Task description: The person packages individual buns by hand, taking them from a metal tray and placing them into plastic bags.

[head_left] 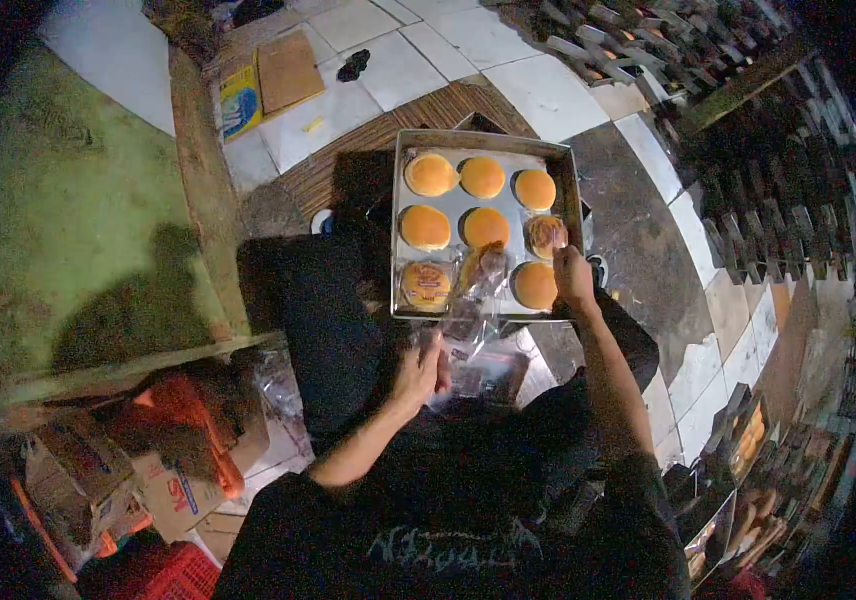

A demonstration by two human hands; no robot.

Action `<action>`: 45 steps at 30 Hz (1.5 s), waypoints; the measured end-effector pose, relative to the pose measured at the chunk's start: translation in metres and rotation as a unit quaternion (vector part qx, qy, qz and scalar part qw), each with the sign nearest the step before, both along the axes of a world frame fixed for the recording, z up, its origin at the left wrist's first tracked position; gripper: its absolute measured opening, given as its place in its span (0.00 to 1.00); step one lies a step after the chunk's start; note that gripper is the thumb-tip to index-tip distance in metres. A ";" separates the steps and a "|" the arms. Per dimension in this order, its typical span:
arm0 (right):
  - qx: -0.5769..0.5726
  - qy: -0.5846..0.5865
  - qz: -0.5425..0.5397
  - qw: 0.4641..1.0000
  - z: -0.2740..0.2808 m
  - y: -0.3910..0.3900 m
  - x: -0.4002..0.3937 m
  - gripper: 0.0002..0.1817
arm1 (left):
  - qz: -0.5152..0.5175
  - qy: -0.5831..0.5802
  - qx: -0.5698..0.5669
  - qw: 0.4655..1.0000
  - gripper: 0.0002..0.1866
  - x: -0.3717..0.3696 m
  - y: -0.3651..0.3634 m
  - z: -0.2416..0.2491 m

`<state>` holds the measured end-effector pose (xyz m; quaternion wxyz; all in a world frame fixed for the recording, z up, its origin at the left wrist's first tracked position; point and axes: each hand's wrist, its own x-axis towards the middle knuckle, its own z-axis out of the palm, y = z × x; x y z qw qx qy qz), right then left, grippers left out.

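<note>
A square metal tray (397, 220) in front of me holds several round golden buns (483, 177). A bagged bun (427, 286) with printing on its clear wrapper lies in the tray's near left corner. My right hand (575, 280) is at the tray's right side, its fingers closed on the edge of another bagged bun (547, 236). Below the tray's near edge, my left hand (420, 374) has its fingers closed on clear plastic bags (473, 318). This crinkled plastic reaches over the tray's near edge, partly covering what lies beneath.
Stacked dark trays or racks (768, 215) line the right side, with more buns (748, 440) at lower right. A green board (88, 220) stands at left. Cardboard boxes (163, 490) and a red crate (173, 575) sit lower left. Pale tiles (403, 70) cover the floor beyond the tray.
</note>
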<state>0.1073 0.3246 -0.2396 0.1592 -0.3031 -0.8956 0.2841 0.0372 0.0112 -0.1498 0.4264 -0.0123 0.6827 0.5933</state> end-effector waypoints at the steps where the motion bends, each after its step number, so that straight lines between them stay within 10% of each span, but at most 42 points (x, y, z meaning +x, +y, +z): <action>1: 0.062 -0.058 0.015 0.996 -0.013 0.009 -0.003 0.19 | -0.009 -0.039 0.021 0.999 0.23 0.003 -0.002 -0.003; 4: 0.144 -0.298 0.042 0.943 -0.174 0.069 0.020 0.25 | -0.035 -0.034 0.044 0.998 0.27 0.008 -0.008 -0.020; 6: -0.087 -0.104 -0.076 0.988 -0.171 0.058 0.022 0.26 | -0.031 -0.090 0.082 0.992 0.24 0.006 -0.010 -0.025; 10: -0.159 -0.203 -0.036 0.966 -0.084 0.023 0.002 0.21 | -0.032 0.055 -0.031 0.997 0.17 0.007 -0.012 -0.037; 12: 0.129 -0.259 0.023 0.957 -0.094 0.008 0.001 0.19 | 0.071 -0.100 0.037 0.992 0.12 0.001 -0.002 0.004; 15: 0.064 -0.181 0.081 0.978 -0.066 -0.025 0.010 0.17 | 0.123 -0.094 0.148 0.977 0.15 0.006 0.001 0.001; 18: -0.536 0.073 -0.041 0.840 -0.057 -0.012 0.010 0.24 | 0.092 -0.024 0.138 0.986 0.13 0.001 -0.001 0.030; 20: -0.687 0.145 -0.016 0.712 0.022 -0.013 0.001 0.27 | 0.027 0.085 0.067 0.994 0.12 0.005 -0.011 0.019; 26: -0.546 0.101 0.087 0.827 0.179 -0.060 0.035 0.24 | 0.009 0.165 0.107 0.980 0.07 0.014 -0.011 0.026; 32: -0.354 0.064 0.094 0.928 0.156 -0.167 0.087 0.32 | -0.262 0.237 0.061 0.933 0.09 0.017 -0.033 0.011; 34: -0.425 0.091 -0.018 0.901 0.156 -0.168 0.090 0.31 | -0.231 0.213 0.071 0.947 0.11 0.018 -0.036 0.010; 36: -0.449 0.219 -0.167 0.850 0.166 -0.176 0.088 0.26 | 0.111 0.280 0.069 0.951 0.16 0.014 -0.031 0.022; 38: -0.396 0.310 -0.166 0.848 0.193 -0.213 0.080 0.24 | 0.104 0.224 0.057 0.967 0.17 0.022 -0.028 0.051; 40: -0.144 0.144 0.094 0.974 0.189 -0.249 0.093 0.34 | 0.170 -0.038 0.224 0.959 0.28 0.037 -0.012 0.068; 41: -0.230 0.141 0.194 0.943 0.191 -0.271 0.089 0.44 | 0.097 -0.164 0.270 0.944 0.33 0.032 -0.015 0.053; 45: -0.397 0.194 0.208 0.873 0.207 -0.270 0.092 0.54 | -0.104 0.242 0.167 0.950 0.37 0.037 -0.022 0.125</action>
